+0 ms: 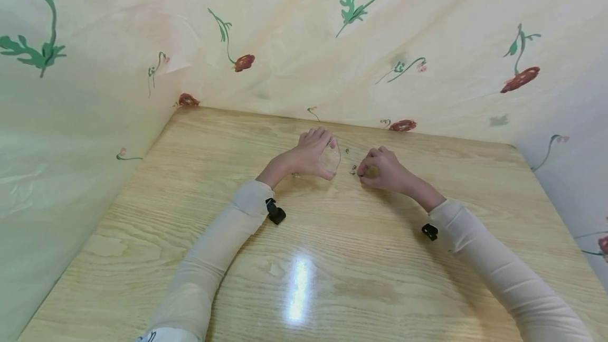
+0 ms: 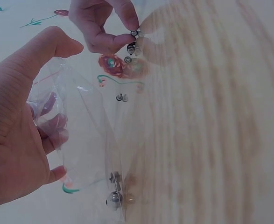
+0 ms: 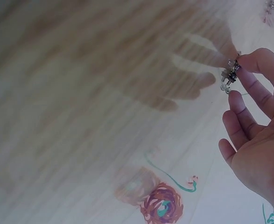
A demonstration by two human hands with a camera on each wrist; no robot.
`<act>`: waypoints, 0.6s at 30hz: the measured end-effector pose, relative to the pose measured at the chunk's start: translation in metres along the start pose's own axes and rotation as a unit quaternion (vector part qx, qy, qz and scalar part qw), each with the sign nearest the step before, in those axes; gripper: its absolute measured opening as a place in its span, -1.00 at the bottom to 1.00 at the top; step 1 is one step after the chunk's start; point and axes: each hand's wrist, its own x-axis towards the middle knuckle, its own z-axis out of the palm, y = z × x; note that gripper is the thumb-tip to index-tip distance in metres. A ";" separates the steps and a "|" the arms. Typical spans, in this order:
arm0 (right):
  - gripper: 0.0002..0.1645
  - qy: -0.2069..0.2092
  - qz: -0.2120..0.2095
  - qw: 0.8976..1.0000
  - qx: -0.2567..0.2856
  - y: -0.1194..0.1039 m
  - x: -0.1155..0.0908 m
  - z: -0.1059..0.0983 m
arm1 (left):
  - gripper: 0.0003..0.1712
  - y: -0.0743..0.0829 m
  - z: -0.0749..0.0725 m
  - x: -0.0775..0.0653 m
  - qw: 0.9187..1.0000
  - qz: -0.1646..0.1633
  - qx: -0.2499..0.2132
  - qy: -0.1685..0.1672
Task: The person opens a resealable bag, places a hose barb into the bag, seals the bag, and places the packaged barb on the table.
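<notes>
My left hand (image 1: 310, 155) holds a clear plastic bag (image 2: 87, 135), thumb on one side and fingers on the other. Shiny metal beads (image 2: 113, 199) show in the bag's lower part. To its right, my right hand (image 1: 386, 171) pinches a tiny metal bead (image 2: 134, 33) between thumb and forefinger, low over the wood. Several more small beads (image 1: 353, 169) lie right at those fingertips, and a lone bead (image 1: 347, 150) sits a little farther back, between the hands. The right hand's other fingers are loosely bent in the right wrist view.
Both hands work near the far edge of a wood-grain table (image 1: 228, 278). A cream, flower-printed sheet (image 1: 285, 41) rises behind the table and along its sides. Black wrist devices (image 1: 276, 212) stick out from the sleeves. Window-like glare lies on the near tabletop.
</notes>
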 end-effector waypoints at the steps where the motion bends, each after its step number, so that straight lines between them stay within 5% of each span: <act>1: -0.89 -0.001 0.001 1.000 0.002 0.001 0.000 0.000 | -0.22 0.000 0.000 0.000 1.000 0.000 0.000 0.000; 18: -0.89 -0.001 0.002 1.000 0.016 -0.001 0.001 0.001 | -0.21 0.001 0.000 0.000 1.000 0.000 -0.004 0.003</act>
